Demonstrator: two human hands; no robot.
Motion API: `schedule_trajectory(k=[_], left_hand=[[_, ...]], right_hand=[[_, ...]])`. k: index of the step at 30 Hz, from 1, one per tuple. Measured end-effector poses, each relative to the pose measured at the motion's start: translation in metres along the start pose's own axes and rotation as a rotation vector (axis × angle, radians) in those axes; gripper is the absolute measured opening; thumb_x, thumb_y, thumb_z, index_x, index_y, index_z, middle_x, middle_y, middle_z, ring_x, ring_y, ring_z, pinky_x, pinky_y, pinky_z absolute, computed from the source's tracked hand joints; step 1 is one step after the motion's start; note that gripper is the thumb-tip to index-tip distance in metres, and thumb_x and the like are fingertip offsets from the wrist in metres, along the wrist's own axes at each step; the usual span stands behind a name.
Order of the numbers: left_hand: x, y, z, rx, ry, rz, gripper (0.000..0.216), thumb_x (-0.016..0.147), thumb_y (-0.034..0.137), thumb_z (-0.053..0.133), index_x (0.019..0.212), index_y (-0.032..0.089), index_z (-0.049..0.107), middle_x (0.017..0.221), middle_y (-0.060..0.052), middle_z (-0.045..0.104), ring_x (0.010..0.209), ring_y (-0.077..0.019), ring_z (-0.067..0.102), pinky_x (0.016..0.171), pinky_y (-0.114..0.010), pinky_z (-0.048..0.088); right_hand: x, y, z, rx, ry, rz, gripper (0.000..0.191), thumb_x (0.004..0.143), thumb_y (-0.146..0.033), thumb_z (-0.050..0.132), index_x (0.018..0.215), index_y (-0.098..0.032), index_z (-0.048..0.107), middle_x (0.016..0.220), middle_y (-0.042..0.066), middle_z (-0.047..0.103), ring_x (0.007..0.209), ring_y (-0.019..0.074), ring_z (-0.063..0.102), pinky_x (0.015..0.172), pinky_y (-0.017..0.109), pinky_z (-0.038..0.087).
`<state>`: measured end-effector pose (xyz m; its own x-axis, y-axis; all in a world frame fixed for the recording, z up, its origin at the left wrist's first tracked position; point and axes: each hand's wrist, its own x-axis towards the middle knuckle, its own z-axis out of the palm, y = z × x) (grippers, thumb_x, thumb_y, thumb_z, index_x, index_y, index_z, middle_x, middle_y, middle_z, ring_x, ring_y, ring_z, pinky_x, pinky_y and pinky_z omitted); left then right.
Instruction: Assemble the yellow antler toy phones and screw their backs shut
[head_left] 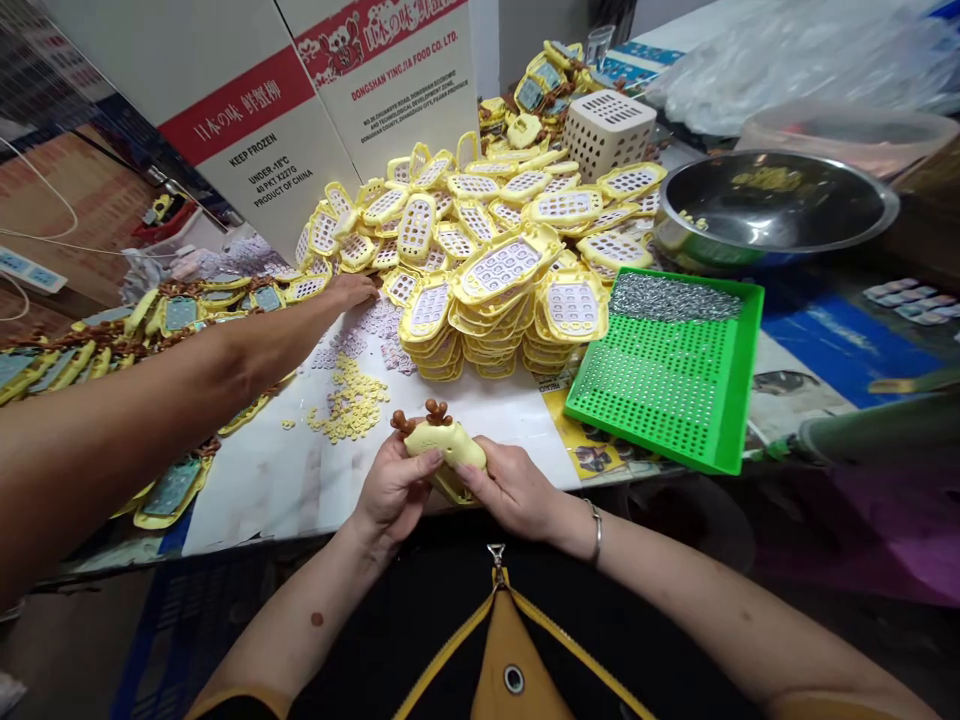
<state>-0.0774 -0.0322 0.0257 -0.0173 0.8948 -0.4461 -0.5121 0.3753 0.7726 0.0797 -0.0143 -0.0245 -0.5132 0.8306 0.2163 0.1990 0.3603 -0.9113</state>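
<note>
Close to my body, a pale yellow plastic toy phone case [442, 442] with brown antlers is held between both hands. My left hand [394, 485] is closed on its left side, with the thumb on the front face. On its right end my right hand [517, 485] is closed, thumb pressed near the lower edge. The case's underside is mostly hidden by my fingers. Just beyond lie small yellow buttons [349, 400] and lilac keypad pieces [375, 325] on white paper. Stacked yellow shells [502, 270] with lilac keypads stand farther ahead.
A green tray [675, 400] with metal screws [675, 298] sits at the right, by a steel bowl [780, 245]. Another person's arm [187, 400] reaches across from the left. Antlered shells with grey panels [180, 315] lie left; a white carton [375, 100] stands behind.
</note>
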Motion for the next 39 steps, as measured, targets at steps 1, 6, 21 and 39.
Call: schedule_trajectory(k=[1, 6, 21, 39], left_hand=[[0.000, 0.001, 0.000, 0.003, -0.009, 0.014, 0.044, 0.052, 0.022, 0.091, 0.090, 0.018, 0.070, 0.092, -0.003, 0.074, 0.081, -0.0154, 0.069, 0.076, -0.026, 0.055], [-0.002, 0.000, -0.004, 0.168, -0.045, 0.231, 0.035, 0.057, 0.028, 0.089, 0.088, 0.021, 0.074, 0.100, -0.003, 0.075, 0.093, -0.0195, 0.069, 0.087, -0.031, 0.054], [-0.007, -0.010, -0.004, 0.588, 0.008, 0.570, 0.027, 0.081, 0.039, 0.070, 0.100, 0.019, 0.074, 0.106, -0.010, 0.075, 0.099, -0.0256, 0.069, 0.094, -0.040, 0.052], [-0.005, -0.003, 0.007, 0.984, -0.082, 0.853, 0.023, 0.082, 0.028, 0.065, 0.103, 0.022, 0.073, 0.093, -0.008, 0.076, 0.087, -0.0241, 0.069, 0.100, -0.042, 0.045]], right_hand=[[0.001, 0.000, -0.001, 0.008, 0.013, -0.009, 0.038, 0.096, -0.052, 0.039, 0.085, -0.020, 0.056, 0.070, 0.004, 0.063, 0.058, 0.0161, 0.055, 0.057, 0.029, 0.043], [0.003, -0.006, -0.007, 0.029, 0.148, -0.159, 0.034, 0.092, -0.036, 0.054, 0.124, -0.022, 0.055, 0.114, 0.011, 0.070, 0.100, 0.0239, 0.067, 0.085, 0.037, 0.053], [-0.002, 0.002, 0.002, 0.095, 0.242, -0.112, 0.028, 0.092, -0.030, 0.056, 0.119, -0.023, 0.057, 0.108, 0.009, 0.072, 0.094, 0.0216, 0.070, 0.081, 0.035, 0.058], [-0.007, 0.008, 0.024, 0.638, 0.451, 0.074, 0.022, 0.085, -0.044, 0.066, 0.103, -0.032, 0.061, 0.105, 0.003, 0.067, 0.107, 0.0217, 0.062, 0.096, 0.041, 0.051]])
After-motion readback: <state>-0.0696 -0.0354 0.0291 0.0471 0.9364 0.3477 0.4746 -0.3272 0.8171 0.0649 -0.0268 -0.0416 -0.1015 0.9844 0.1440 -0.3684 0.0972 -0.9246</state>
